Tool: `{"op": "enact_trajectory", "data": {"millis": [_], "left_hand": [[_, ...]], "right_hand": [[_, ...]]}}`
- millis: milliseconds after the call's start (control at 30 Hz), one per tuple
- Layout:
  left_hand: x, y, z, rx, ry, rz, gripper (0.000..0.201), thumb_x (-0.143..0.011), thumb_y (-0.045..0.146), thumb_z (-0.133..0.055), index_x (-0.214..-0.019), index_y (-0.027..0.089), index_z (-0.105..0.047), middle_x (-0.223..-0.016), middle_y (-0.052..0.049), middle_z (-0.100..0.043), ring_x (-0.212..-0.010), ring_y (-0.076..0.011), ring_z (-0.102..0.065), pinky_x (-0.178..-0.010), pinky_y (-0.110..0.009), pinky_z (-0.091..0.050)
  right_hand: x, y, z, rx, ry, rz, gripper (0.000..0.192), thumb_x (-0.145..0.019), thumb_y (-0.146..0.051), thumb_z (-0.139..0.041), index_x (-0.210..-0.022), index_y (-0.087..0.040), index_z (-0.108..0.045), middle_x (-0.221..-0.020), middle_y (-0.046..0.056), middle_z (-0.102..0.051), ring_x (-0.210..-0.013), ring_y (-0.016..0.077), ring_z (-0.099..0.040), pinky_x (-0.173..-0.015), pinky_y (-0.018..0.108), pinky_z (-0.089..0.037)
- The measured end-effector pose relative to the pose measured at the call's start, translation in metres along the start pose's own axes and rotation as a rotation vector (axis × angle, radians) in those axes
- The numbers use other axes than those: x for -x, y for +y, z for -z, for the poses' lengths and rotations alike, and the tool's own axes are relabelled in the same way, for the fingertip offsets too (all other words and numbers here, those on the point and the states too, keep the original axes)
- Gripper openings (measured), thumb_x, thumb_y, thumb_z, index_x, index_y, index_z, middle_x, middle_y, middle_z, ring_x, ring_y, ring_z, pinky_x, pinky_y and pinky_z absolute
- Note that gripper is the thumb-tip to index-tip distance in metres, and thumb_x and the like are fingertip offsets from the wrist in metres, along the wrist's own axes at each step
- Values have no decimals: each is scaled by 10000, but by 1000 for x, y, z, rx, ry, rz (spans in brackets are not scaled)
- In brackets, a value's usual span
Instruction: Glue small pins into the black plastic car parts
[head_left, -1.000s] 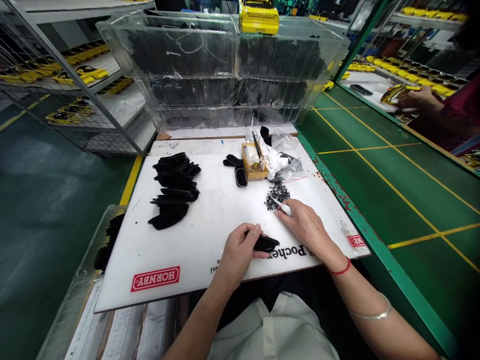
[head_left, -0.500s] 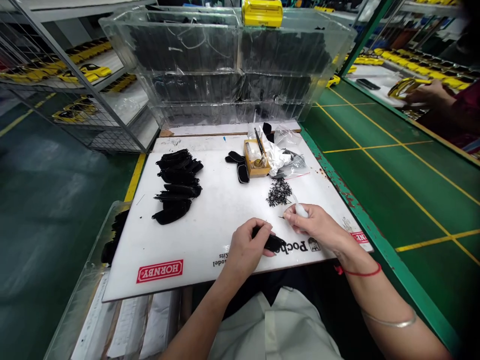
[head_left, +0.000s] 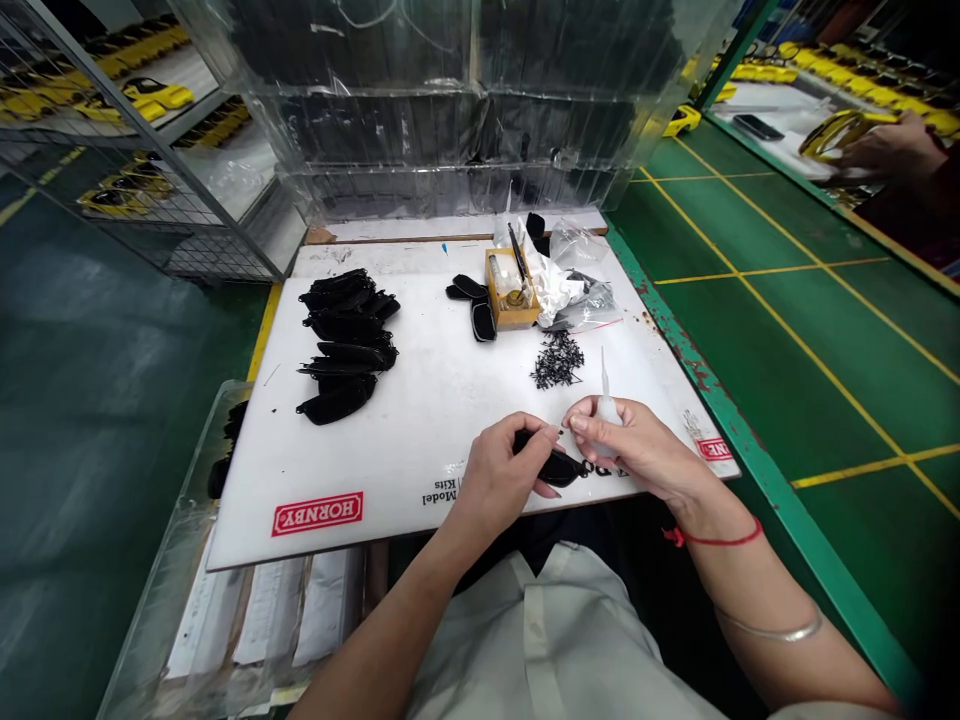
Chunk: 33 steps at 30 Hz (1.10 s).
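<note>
Left hand (head_left: 499,478) — pinched around small black part (head_left: 559,467) at near edge of white board (head_left: 420,420). Right hand (head_left: 637,450) — closed on white applicator bottle (head_left: 606,405), nozzle up, fingertips meeting left. Board print: red "HORNBY" label (head_left: 317,513), upside down; "Model Kits" partly visible. Nearby: pile of black pins (head_left: 557,361), stacked black parts (head_left: 349,340).

A toy-car factory floor: racks of yellow model cars (head_left: 150,95), green line-marked floor (head_left: 787,300), and piled black parts (head_left: 345,340) on the tabletop (head_left: 420,420).
</note>
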<state>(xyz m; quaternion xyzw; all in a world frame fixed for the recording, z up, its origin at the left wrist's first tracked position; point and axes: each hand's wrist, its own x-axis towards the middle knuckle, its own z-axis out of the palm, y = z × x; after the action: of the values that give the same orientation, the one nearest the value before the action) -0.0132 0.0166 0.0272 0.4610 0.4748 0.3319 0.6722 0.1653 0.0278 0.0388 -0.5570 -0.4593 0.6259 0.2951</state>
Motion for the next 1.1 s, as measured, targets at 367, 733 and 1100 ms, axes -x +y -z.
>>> {"op": "enact_trajectory", "data": {"millis": [367,733,1100], "left_hand": [[1,-1,1,31,-19,5,275,-850,429,-535,-850,171,-628,-841,-27,-648,-683,-154,-658,-490,-240,-579],[3,-2,0,-37,27,-6,294,-845,452,-534,-826,173,-627,-784,-18,-641,-616,-136,-652,-463,-209,-551],[3,-5,-2,-20,-10,13,341,-835,491,-531,-835,165,-632,-802,-35,-638,-610,-131,-647,-457,-189,-525]], "right_hand": [[6,3,-6,111,33,106,274,-739,-395,-697,-878,-173,-620,-642,-24,-568,-526,77,-466,-480,206,-364],[6,6,-9,268,94,196,271,-754,-417,-679,-864,-171,-658,-701,0,-637,-567,98,-534,-531,229,-430],[12,12,-7,399,223,340,203,-781,-381,-661,-851,-190,-671,-771,13,-664,-664,127,-594,-598,235,-468]]}}
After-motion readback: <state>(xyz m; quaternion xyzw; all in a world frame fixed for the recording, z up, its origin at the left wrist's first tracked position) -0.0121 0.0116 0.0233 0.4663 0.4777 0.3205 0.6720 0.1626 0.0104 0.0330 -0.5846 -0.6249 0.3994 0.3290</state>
